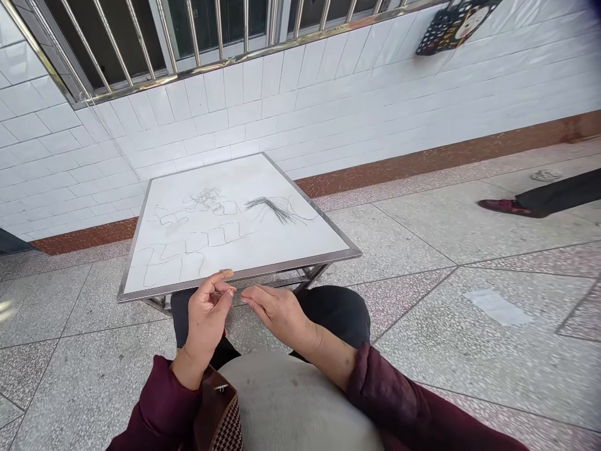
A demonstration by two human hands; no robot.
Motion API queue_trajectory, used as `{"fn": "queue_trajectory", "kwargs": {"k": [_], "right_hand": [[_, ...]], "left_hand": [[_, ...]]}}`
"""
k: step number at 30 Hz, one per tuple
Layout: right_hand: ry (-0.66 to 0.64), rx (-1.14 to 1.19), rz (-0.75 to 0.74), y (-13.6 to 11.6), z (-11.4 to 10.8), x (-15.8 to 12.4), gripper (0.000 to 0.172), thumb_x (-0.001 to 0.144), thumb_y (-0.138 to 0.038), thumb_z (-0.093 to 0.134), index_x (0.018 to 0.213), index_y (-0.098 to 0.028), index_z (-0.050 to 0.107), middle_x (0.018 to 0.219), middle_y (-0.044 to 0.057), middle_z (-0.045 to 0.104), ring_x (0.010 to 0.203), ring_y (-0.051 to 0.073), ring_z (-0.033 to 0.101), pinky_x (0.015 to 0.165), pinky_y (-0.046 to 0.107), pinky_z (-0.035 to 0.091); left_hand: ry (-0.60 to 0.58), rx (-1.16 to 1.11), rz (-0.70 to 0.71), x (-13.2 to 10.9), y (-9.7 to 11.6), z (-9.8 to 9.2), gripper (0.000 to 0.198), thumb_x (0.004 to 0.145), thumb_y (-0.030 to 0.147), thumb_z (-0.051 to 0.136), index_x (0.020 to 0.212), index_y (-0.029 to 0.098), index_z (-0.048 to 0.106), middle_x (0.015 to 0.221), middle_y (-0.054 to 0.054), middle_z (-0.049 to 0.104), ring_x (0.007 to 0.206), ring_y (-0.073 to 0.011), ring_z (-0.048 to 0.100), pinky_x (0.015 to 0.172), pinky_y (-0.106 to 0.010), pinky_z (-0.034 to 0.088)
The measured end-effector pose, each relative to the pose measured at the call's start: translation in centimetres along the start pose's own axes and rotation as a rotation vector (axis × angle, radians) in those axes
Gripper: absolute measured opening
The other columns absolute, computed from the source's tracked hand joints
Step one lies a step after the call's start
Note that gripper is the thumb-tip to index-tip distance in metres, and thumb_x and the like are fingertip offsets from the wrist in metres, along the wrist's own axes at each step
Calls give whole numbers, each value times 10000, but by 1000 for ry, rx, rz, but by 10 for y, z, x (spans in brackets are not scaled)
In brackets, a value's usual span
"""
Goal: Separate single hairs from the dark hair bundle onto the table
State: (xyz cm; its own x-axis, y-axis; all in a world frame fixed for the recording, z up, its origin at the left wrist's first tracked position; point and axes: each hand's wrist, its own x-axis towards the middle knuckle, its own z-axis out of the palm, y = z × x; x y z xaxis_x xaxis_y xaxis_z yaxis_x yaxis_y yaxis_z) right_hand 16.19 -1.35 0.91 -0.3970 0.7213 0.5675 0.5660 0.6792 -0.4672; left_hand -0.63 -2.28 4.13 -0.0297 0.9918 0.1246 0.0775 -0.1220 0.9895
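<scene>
My left hand (209,316) and my right hand (277,310) meet just below the near edge of a low white table (282,244). Both are closed in a pinch, fingertips close together, on a thin wire I can barely see between them. A bandage wraps my left thumb tip. On the tabletop lie several bent wire shapes (197,241) in zigzag outlines. A bundle of straight dark wires (272,208) lies toward the far right of the table.
The table has a metal rim and frame and stands against a white tiled wall (328,100) with a barred window above. The floor is speckled terrazzo. Another person's shoe and trouser leg (526,203) reach in at the right.
</scene>
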Motion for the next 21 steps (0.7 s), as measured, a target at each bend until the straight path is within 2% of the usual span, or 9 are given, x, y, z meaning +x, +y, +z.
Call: {"fn": "queue_trajectory", "kwargs": {"k": [8,14,17,21], "right_hand": [[7,5,6,4,3,-3,224,1001,-276,410,921,-208,608,784,22,702,669,128,637,599,228,433],[26,-51,-39,3,3,-4,232,995,-256,412,908,-203,620,720,16,674,622,121,608,563,227,410],[32,-30,-45,5,5,-6,215,991,-249,421,916,-204,616,746,20,687,643,123,620,588,226,428],[21,-4,-40,8,9,-9,210,990,-242,417,919,-206,611,764,27,691,655,130,624,603,232,436]], "left_hand": [[-73,81,-56,4,0,-2,336,804,338,685,1116,211,685,830,-16,684,624,-106,567,578,-218,520],[-25,48,-21,3,1,0,234,785,293,702,994,192,721,906,-42,720,580,-94,564,558,-223,514],[21,30,-25,3,-1,-2,206,784,296,699,955,185,721,981,-65,721,678,-123,621,571,-223,521],[49,11,-28,5,-5,-6,224,792,314,685,973,186,716,982,-66,715,788,-155,650,597,-224,527]]}}
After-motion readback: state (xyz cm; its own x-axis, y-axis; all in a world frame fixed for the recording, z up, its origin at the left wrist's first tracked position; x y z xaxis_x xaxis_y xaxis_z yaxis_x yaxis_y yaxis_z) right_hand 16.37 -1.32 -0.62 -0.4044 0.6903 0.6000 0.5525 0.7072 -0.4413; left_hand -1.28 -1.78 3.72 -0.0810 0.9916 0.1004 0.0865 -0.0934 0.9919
